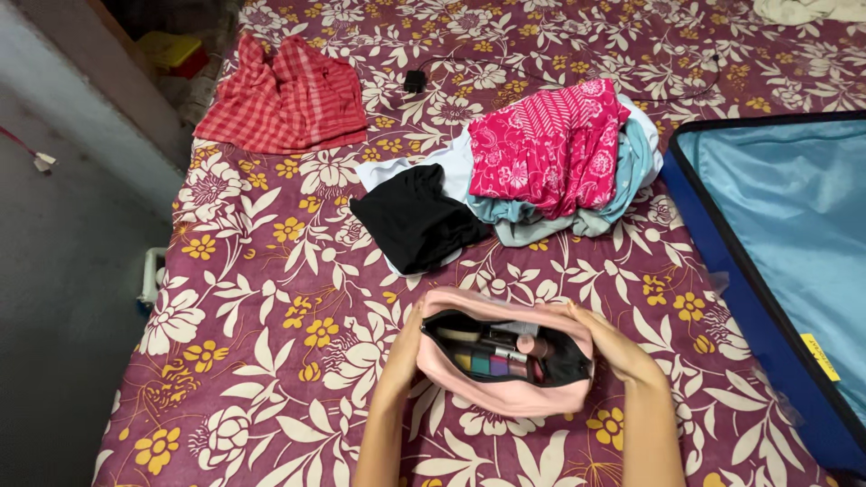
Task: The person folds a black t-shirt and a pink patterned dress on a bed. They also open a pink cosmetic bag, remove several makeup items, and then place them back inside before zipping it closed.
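A pink pouch (505, 397) with a black lining sits open on the bed in front of me. Inside it are several cosmetics: tubes, brushes and a palette of coloured squares (492, 364). My left hand (405, 353) grips the pouch's left end. My right hand (613, 347) holds its right end, fingers over the rim. Both hands keep the mouth spread wide.
The bed has a maroon sheet (271, 316) with white and yellow flowers. A pile of pink, light blue, white and black clothes (523, 171) lies beyond the pouch. A red checked cloth (289, 95) lies far left. An open blue suitcase (785, 234) is on the right. A black charger and cable (415, 79) lie at the back.
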